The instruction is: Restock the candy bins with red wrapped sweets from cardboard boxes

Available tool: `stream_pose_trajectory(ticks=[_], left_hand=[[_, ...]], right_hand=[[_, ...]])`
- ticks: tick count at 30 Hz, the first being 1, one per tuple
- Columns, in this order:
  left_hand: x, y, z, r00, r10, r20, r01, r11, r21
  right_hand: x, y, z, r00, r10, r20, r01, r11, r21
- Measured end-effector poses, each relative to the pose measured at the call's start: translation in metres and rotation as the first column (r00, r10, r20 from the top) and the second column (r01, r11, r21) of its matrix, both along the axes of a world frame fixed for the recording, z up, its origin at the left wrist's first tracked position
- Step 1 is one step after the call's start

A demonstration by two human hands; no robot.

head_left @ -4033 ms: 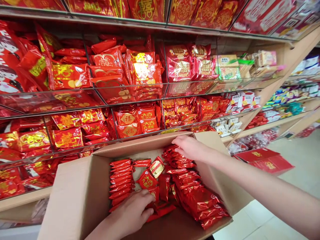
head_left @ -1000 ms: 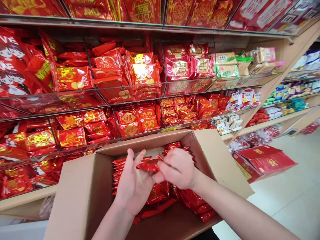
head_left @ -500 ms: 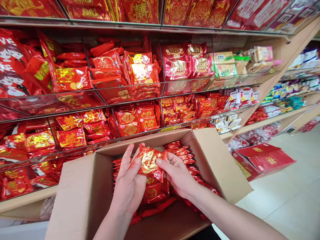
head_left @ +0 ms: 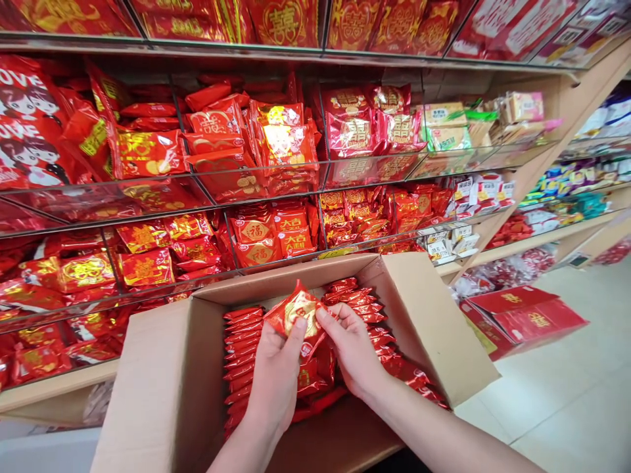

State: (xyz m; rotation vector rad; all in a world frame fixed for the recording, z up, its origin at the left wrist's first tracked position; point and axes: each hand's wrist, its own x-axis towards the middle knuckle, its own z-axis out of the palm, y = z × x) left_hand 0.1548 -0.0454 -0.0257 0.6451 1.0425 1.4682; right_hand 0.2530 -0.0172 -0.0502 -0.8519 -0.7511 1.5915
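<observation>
Between my two hands is a red and gold snack packet (head_left: 296, 309), tilted and held above an open cardboard box (head_left: 152, 381). My left hand (head_left: 279, 368) grips its left and lower side with the thumb on the front. With thumb and fingers, my right hand (head_left: 352, 348) pinches its right edge. Below, more red packets with gold print (head_left: 313, 381) lie loose in the middle of the box. A row of stacked red packets (head_left: 242, 355) runs down the box's left side, and another row (head_left: 362, 305) down its right. My hands hide part of the middle.
Shelves with clear dividers hold many red packets (head_left: 148, 151) behind the box. Pale green packets (head_left: 446, 128) and white packets (head_left: 476, 194) sit further right. A red carton (head_left: 527, 322) stands on the tiled floor (head_left: 542, 387) at the right. The box flaps (head_left: 438, 322) spread outward.
My left hand has moved right and its spread fingers have closed round the packet. The packet is now more tilted. The left row of packets shows more.
</observation>
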Motion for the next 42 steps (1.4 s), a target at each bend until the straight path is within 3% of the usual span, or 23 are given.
stream_pose_trajectory(ticks=[2,5,8,10,14,16,18,21,23,25,27,29,31,33,37,40,42], left_hand=[[-0.003,0.001,-0.001,0.993,-0.075,-0.088,0.074,0.997,-0.015],[-0.007,0.001,0.000,0.950,-0.193,-0.245,0.191,0.981,-0.032],[-0.003,-0.002,0.004,0.915,-0.258,-0.309,0.255,0.966,-0.053],[0.001,-0.006,0.004,0.929,-0.261,-0.262,0.255,0.965,-0.055],[-0.004,-0.007,0.000,0.948,-0.172,-0.267,0.147,0.983,-0.111],[-0.015,-0.004,-0.001,0.928,-0.189,-0.320,0.158,0.980,-0.119],[-0.027,0.000,0.000,0.885,-0.252,-0.391,0.221,0.967,-0.125],[-0.041,0.004,0.005,0.810,-0.294,-0.507,0.255,0.956,-0.147],[-0.049,0.008,0.009,0.784,-0.225,-0.578,0.199,0.974,-0.109],[-0.062,0.011,0.014,0.745,-0.077,-0.663,0.107,0.994,0.005],[-0.080,0.016,0.020,0.619,0.131,-0.774,0.014,0.984,0.178],[-0.102,0.022,0.026,0.343,0.324,-0.882,-0.046,0.944,0.328],[-0.120,0.029,0.030,0.042,0.382,-0.923,-0.069,0.923,0.378],[-0.132,0.036,0.031,-0.125,0.382,-0.916,-0.062,0.918,0.392],[-0.139,0.044,0.021,-0.226,0.467,-0.855,0.062,0.883,0.466],[-0.141,0.043,0.013,-0.186,0.511,-0.839,0.084,0.859,0.504],[-0.142,0.042,0.010,-0.157,0.525,-0.837,0.071,0.851,0.520]], right_hand=[[0.002,0.005,-0.001,0.992,-0.010,0.128,0.003,0.998,0.055],[0.010,0.018,-0.001,0.942,-0.096,0.322,0.013,0.968,0.249],[0.014,0.026,0.001,0.895,-0.099,0.434,-0.071,0.930,0.360],[0.014,0.027,0.001,0.868,-0.141,0.477,-0.060,0.922,0.382],[0.016,0.027,-0.004,0.873,-0.234,0.428,0.091,0.940,0.327],[0.022,0.027,-0.006,0.907,-0.136,0.399,0.025,0.962,0.272],[0.029,0.026,-0.005,0.934,0.074,0.350,-0.167,0.955,0.243],[0.038,0.023,0.001,0.873,0.367,0.320,-0.458,0.843,0.282],[0.040,0.025,0.007,0.844,0.413,0.342,-0.512,0.810,0.285],[0.040,0.033,0.015,0.875,0.343,0.341,-0.439,0.859,0.263],[0.036,0.050,0.028,0.921,0.226,0.318,-0.309,0.920,0.240],[0.028,0.073,0.046,0.955,0.128,0.268,-0.191,0.956,0.225],[0.015,0.100,0.065,0.980,0.060,0.189,-0.097,0.976,0.193],[-0.002,0.127,0.080,0.991,0.007,0.133,-0.026,0.990,0.142],[-0.038,0.173,0.092,0.982,-0.098,0.160,0.069,0.982,0.174],[-0.056,0.196,0.084,0.959,-0.180,0.221,0.114,0.952,0.285],[-0.059,0.204,0.078,0.920,-0.211,0.330,0.080,0.926,0.370]])
